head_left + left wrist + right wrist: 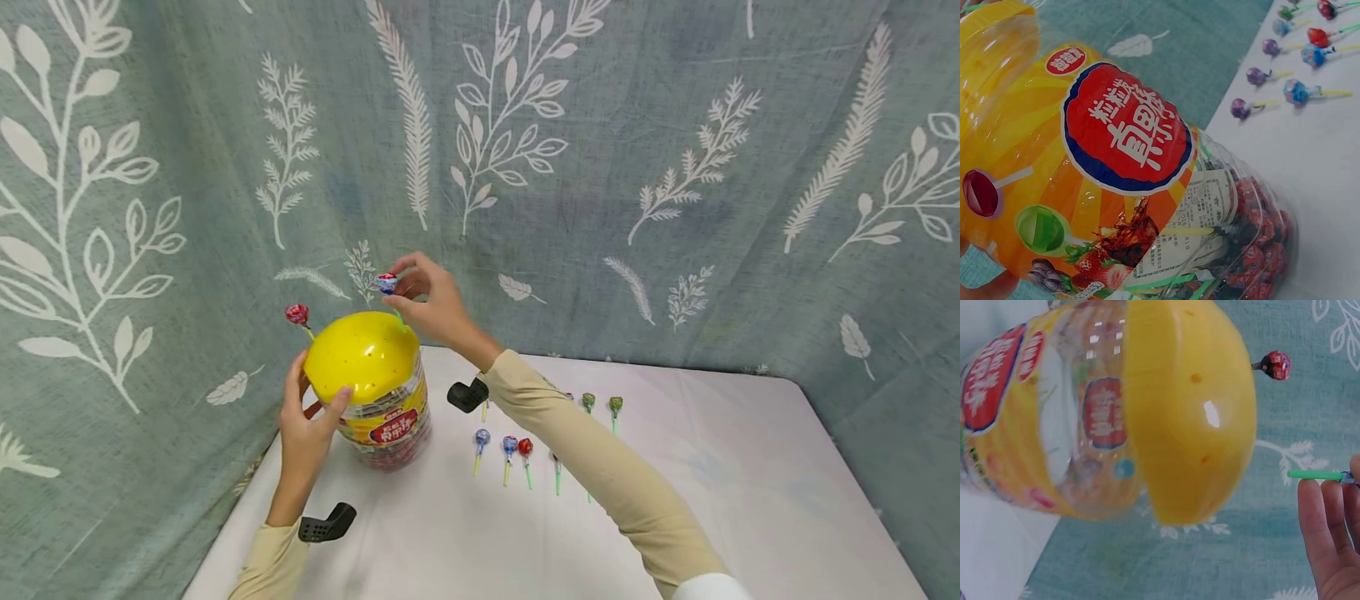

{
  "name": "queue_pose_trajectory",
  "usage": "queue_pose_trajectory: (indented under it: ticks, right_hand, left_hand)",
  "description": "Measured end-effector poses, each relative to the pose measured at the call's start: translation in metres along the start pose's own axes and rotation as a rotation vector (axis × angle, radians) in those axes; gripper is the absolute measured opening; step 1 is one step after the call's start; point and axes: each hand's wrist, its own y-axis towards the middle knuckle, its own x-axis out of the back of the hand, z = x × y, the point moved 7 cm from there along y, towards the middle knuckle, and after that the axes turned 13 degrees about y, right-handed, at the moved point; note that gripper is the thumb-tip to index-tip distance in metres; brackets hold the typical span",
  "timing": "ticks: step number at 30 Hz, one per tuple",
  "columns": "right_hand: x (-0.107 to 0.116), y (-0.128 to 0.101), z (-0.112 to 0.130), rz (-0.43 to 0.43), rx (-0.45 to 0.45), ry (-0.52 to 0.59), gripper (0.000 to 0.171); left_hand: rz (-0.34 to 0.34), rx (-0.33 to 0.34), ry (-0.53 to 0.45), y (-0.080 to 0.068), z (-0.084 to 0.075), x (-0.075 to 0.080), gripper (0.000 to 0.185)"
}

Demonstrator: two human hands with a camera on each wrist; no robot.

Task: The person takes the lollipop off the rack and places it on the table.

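Observation:
A clear lollipop jar [388, 421] with a yellow domed lid [362, 356] stands at the table's back left. My left hand [310, 417] grips its side just under the lid. A red lollipop [297, 314] sticks up from a hole in the lid. My right hand [429, 302] pinches a blue lollipop [387, 283] above the lid's far edge, its green stick [1315, 475] pointing down at the dome [1188, 406]. The left wrist view shows the jar's label [1124, 132] close up.
Several wrapped lollipops [514, 448] lie in rows on the white table [720, 500] right of the jar, partly under my right forearm. A leaf-patterned curtain [600, 167] closes off the back and both sides.

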Motion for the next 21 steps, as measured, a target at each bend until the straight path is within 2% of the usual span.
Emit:
queue_pose_trajectory:
  ticks: [8, 13, 21]
  right_hand:
    - [0.023, -0.022, -0.001, -0.008, -0.021, -0.021, 0.028]
    - [0.035, -0.035, -0.003, 0.003, -0.053, -0.055, 0.028]
    - [0.052, -0.055, -0.004, -0.003, -0.084, -0.024, 0.028]
  left_hand:
    - [-0.014, 0.011, 0.017, 0.006, 0.03, -0.007, 0.077]
    - [-0.032, 0.001, 0.031, 0.005, 0.031, -0.007, 0.076]
    - [-0.032, 0.003, 0.035, 0.007, 0.03, -0.008, 0.076]
